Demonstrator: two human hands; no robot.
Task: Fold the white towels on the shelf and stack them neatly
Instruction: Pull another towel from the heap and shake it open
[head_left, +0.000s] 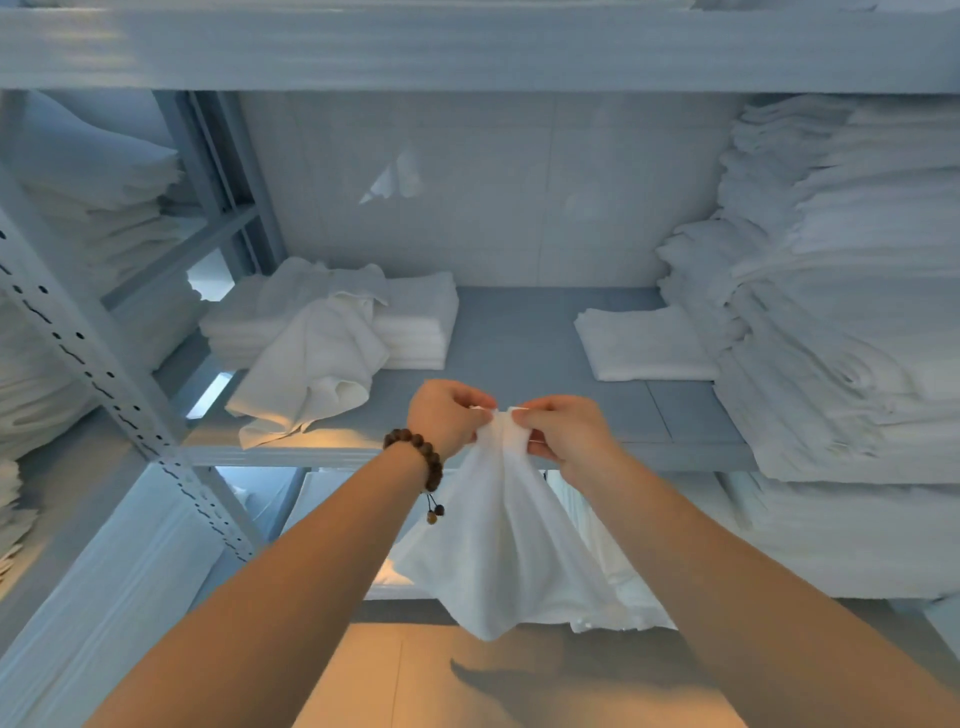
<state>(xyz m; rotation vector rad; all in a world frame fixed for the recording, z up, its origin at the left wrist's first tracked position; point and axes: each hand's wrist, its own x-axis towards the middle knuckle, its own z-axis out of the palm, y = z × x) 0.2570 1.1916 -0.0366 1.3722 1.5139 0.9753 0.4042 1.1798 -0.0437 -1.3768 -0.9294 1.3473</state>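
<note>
Pinched at its bunched top edge by left hand (447, 415) and right hand (563, 434), fingers close together: a white towel (498, 545), hanging free in front of the shelf (519, 338) lip and hiding part of the level below. On the board, a crumpled towel (317, 364) draped over a low folded stack (421, 322) at left; one folded towel (639, 343) at right, just beside a tall pile (841, 291). Bead bracelet (415, 452) on the left wrist.

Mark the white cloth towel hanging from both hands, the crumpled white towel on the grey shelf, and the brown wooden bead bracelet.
Hanging white towel (498, 545): head view, middle of the draped cloth.
Crumpled white towel (317, 364): head view, its central fold.
Brown bead bracelet (427, 449): head view, beads at the wrist.
</note>
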